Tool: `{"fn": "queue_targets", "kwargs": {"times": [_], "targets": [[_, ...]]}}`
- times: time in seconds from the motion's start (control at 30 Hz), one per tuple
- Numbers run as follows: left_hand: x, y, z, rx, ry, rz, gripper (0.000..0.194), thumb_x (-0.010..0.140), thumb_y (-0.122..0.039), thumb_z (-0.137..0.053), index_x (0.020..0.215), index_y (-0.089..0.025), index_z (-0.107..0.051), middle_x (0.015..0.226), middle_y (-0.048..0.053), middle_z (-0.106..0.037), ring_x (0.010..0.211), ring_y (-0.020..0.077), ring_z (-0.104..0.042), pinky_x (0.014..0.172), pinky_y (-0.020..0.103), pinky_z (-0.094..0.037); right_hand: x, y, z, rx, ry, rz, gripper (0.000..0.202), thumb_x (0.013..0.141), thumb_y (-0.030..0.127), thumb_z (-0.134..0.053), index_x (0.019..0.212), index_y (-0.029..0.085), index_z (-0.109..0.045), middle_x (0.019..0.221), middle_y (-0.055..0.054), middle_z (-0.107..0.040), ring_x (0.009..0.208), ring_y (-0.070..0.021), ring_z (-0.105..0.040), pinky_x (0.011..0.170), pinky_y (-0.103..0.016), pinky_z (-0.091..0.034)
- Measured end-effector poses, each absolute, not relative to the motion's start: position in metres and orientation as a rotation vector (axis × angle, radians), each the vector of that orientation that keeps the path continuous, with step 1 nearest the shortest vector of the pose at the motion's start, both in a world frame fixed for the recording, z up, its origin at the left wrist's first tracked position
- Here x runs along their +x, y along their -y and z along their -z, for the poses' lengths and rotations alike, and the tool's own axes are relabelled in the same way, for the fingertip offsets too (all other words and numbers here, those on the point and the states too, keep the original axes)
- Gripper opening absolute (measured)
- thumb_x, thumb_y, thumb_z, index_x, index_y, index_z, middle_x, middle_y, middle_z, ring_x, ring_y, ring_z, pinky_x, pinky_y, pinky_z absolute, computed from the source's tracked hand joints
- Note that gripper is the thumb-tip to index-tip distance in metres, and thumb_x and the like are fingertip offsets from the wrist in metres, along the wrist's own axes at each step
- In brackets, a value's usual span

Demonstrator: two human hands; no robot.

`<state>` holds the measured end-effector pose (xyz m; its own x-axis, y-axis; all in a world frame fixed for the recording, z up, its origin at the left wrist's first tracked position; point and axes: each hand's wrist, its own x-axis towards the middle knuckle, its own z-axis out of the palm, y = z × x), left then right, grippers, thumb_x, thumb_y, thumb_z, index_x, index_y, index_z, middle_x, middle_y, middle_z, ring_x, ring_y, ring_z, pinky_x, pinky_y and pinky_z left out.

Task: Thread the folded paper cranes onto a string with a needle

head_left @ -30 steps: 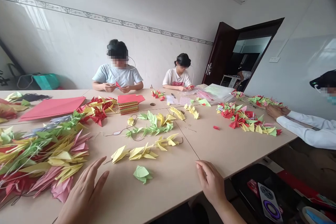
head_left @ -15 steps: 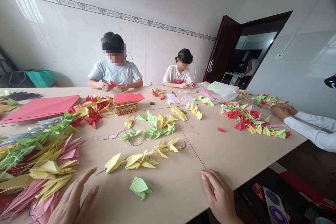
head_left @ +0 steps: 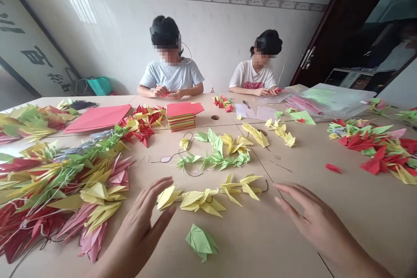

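Note:
A string of yellow paper cranes lies across the table between my two hands. My left hand is at its left end, thumb and fingers apart around the end crane; whether it touches the paper I cannot tell. My right hand hovers just off the string's right end, where a dark thread curls out. Its fingers are apart and hold nothing. Nearer to me, a single folded green paper piece rests on the tabletop.
Strung cranes in many colours pile up on the left. Behind the yellow string lie green cranes, stacked paper squares and red sheets. More cranes lie at right. Two people fold red paper across the table.
Both my hands have moved forward over the table towards the two ends of the yellow string. My right hand's fingers have spread. The view has turned left.

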<state>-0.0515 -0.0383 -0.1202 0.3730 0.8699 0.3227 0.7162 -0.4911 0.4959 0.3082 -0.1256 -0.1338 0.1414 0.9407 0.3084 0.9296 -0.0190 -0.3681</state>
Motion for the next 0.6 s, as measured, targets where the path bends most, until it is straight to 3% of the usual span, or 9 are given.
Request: {"fn": "queue_targets", "kwargs": {"times": [0.1, 0.2, 0.4, 0.6], "targets": [[-0.02, 0.015, 0.099, 2.385, -1.209, -0.62, 0.033, 0.094, -0.037, -0.047, 0.127, -0.032, -0.047, 0.131, 0.004, -0.058, 0.124, 0.0233, -0.054, 0.101, 0.042, -0.048, 0.306, 0.081, 0.103, -1.946, 2.031, -0.333, 0.04, 0.092, 0.045, -0.045, 0.126, 0.028, -0.058, 0.134, -0.005, -0.058, 0.122, -0.0241, -0.055, 0.097, -0.042, -0.05], [0.005, -0.002, 0.091, 2.381, -1.026, -0.331, 0.041, 0.092, -0.035, -0.052, 0.132, -0.032, -0.044, 0.136, 0.005, -0.055, 0.127, 0.0233, -0.05, 0.103, 0.043, -0.046, 0.304, 0.049, 0.086, -1.879, 2.223, -0.642, 0.037, 0.092, 0.039, -0.047, 0.127, 0.035, -0.056, 0.137, 0.0, -0.054, 0.126, -0.0232, -0.05, 0.102, -0.044, -0.044], [0.03, -0.014, 0.098, 2.292, -0.902, -0.004, 0.056, 0.081, -0.035, -0.068, 0.132, -0.03, -0.046, 0.132, 0.005, -0.057, 0.119, 0.0245, -0.055, 0.098, 0.042, -0.05, 0.307, 0.024, 0.096, -1.802, 2.272, -0.947, 0.026, 0.089, 0.03, -0.051, 0.113, 0.032, -0.063, 0.122, 0.0, -0.062, 0.113, -0.0226, -0.056, 0.094, -0.038, -0.045], [0.046, -0.022, 0.112, 2.297, -0.939, 0.089, 0.046, 0.078, -0.021, -0.067, 0.123, -0.024, -0.055, 0.122, 0.007, -0.063, 0.11, 0.0265, -0.06, 0.092, 0.045, -0.053, 0.309, 0.021, 0.116, -1.731, 2.155, -1.085, 0.02, 0.095, 0.027, -0.043, 0.094, 0.029, -0.063, 0.097, 0.004, -0.065, 0.091, -0.015, -0.06, 0.078, -0.028, -0.047]]}}
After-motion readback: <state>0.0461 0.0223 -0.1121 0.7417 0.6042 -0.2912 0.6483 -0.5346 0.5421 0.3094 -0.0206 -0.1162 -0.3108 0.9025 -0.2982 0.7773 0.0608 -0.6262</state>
